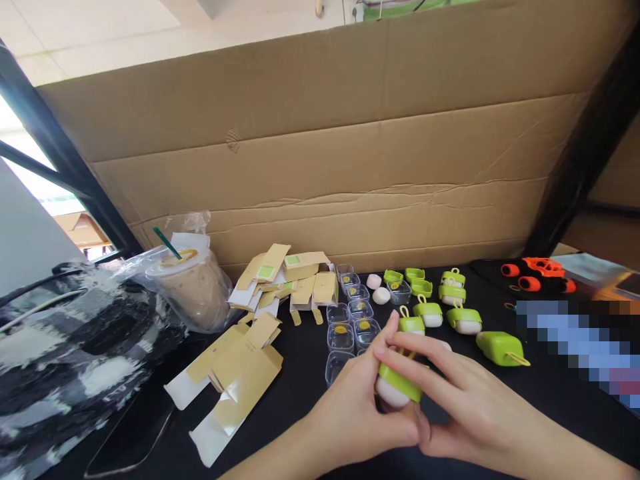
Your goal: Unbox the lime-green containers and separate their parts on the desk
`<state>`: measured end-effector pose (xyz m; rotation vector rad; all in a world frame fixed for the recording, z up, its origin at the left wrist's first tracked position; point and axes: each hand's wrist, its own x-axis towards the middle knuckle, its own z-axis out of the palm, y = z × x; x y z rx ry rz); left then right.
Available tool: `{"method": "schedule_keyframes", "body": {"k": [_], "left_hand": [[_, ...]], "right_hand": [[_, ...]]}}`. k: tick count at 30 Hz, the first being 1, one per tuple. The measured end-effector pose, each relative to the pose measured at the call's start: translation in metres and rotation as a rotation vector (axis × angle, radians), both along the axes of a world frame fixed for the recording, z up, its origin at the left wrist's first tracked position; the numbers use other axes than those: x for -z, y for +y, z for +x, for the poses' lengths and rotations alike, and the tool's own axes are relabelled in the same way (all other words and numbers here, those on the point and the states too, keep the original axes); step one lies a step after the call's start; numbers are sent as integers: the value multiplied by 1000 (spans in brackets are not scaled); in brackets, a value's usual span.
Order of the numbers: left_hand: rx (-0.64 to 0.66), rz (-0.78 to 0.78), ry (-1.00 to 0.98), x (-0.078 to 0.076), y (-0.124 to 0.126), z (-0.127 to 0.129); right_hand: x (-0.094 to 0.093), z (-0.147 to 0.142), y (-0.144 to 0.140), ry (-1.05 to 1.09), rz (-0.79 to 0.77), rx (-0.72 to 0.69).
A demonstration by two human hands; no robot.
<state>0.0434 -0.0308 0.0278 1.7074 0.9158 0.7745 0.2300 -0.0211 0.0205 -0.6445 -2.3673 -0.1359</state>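
Held item: one green-and-white case (pixel 400 383), in front of the wearer; clock positions below run from it, 12 being away from the wearer.

Hands: left hand (pixel 350 403), coming in from 7 o'clock, gripping the case with fingers and thumb curled round its side. Right hand (pixel 475 400), coming in from 4 o'clock, gripping the same case, fingers bent across its green top. Fingertips of both meet.

Counter (pixel 304 363), black-surfaced, carrying:
- Looped green-and-white case (pixel 412 325), 12 o'clock, just beyond the hands; further looped cases (pixel 465 320) from 1 to 2 o'clock.
- Green case on its side (pixel 500 348), between 2 and 3 o'clock, loop toward the wearer.
- Green bands (pixel 415 275), 12 o'clock, loose, near one clear container.
- Two rounded pieces (pixel 381 296), between 11 and 12, one white, one pinkish.
- Clear containers (pixel 341 337), 10 to 11 o'clock, in two rows, several with a yellow mark.
- Unfolded paper boxes (pixel 245 367), 9 to 10 o'clock, overlapping.
- Bagged drink cup (pixel 193 293), toward 10 o'clock, green straw.
- Orange parts (pixel 545 268), 2 o'clock.

Backing: cardboard panel (pixel 325 150), 12 o'clock, upright.
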Motion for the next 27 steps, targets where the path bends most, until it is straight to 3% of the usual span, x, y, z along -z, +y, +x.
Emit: {"method": "schedule_keyframes", "body": {"k": [4, 12, 27], "left_hand": [[-10, 25, 43, 2, -1, 1], [75, 187, 66, -8, 2, -3], [112, 66, 60, -15, 1, -3]], "right_hand": [[1, 0, -3, -48, -51, -7], [4, -2, -5, -43, -87, -44], [-1, -5, -7, -9, -158, -77]]}}
